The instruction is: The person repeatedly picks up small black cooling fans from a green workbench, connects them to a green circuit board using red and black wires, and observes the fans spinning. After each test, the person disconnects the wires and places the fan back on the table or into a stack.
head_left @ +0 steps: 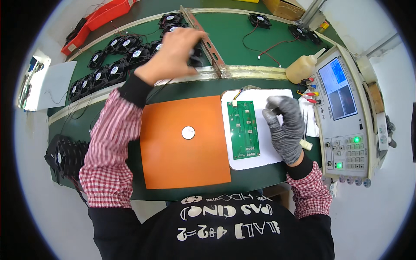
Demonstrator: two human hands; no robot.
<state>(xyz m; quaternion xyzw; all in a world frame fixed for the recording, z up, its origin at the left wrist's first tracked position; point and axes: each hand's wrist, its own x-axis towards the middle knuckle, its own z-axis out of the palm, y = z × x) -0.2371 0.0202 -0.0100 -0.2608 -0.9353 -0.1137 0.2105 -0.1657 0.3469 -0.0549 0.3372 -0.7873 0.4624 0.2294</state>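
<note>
My left hand, bare and blurred by motion, reaches over the far ledge beside a slotted metal bar. Its thumb and fingers are apart, with part of a black cooling fan showing in the gap; whether they touch it is unclear. Several more black fans stand in rows to its left. My right hand, in a grey knit glove, hovers loosely curled over a white board, with a gap between thumb and fingers and nothing seen in it. A green circuit board with a plugged-in wire connector lies just left of it.
An orange mat with a round white label covers the middle. A test instrument with a lit screen stands right, beside a glue-coloured squeeze bottle. The slotted bar divides the far shelf. Stacked fans sit left; red bins are far left.
</note>
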